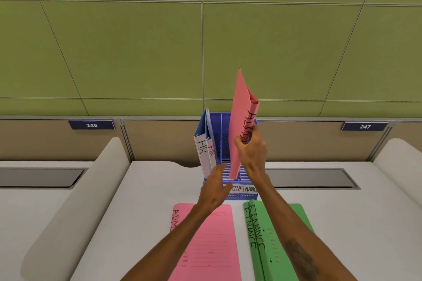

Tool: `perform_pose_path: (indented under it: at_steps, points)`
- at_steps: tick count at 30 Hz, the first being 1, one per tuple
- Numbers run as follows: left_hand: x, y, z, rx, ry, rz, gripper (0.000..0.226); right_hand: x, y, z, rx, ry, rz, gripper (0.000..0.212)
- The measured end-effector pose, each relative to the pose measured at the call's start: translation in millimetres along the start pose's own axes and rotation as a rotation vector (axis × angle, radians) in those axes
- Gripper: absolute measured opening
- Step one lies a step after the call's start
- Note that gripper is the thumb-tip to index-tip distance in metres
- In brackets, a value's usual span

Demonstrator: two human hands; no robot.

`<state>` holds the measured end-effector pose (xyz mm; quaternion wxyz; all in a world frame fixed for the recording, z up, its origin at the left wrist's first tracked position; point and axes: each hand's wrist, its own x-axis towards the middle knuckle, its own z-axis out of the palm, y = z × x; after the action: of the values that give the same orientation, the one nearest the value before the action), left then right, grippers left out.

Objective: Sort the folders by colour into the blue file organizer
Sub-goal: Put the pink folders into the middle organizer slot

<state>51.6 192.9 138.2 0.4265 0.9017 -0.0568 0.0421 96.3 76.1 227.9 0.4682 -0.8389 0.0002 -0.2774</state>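
The blue file organizer [225, 134] stands at the desk's back edge. Two blue folders [204, 141] marked HR stand in its left slot. My right hand [252, 150] grips a pink folder [238, 125] marked ADMIN by its spine, holding it upright with its lower end in the middle slot. My left hand [214, 187] rests with straight fingers against the organizer's front left, holding nothing. Another pink ADMIN folder [212, 242] lies flat on the desk under my left forearm. Two green FINANCE folders [271, 237] lie flat to its right.
White labels [244, 189] reading FINANCE and part of another word sit on the organizer's front. The white desk [141, 201] has raised dividers at left [75, 201] and right [397, 155]. Number plates 246 [91, 125] and 247 [364, 126] hang on the back panel.
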Motion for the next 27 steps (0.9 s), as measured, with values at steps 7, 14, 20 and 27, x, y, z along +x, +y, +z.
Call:
perform_pose_path:
  at_steps: [7,14,20,27]
  points:
    - [-7.3,-57.4,2.8,0.128,-0.082,-0.083,0.048,12.7,30.8,36.3,-0.021,-0.019,-0.02,0.045]
    - [-23.2,-106.5,6.5,0.269,-0.122,-0.17,0.052,8.8,57.9,66.9,-0.033,-0.089,0.012,0.044]
    - [-39.4,-136.6,-1.9,0.302,-0.099,-0.2,0.051,-0.7,75.6,84.3,-0.068,-0.162,0.065,0.049]
    - [-58.4,-166.0,-10.3,0.296,-0.084,-0.25,0.051,-9.9,92.9,103.8,-0.102,-0.231,0.136,0.055]
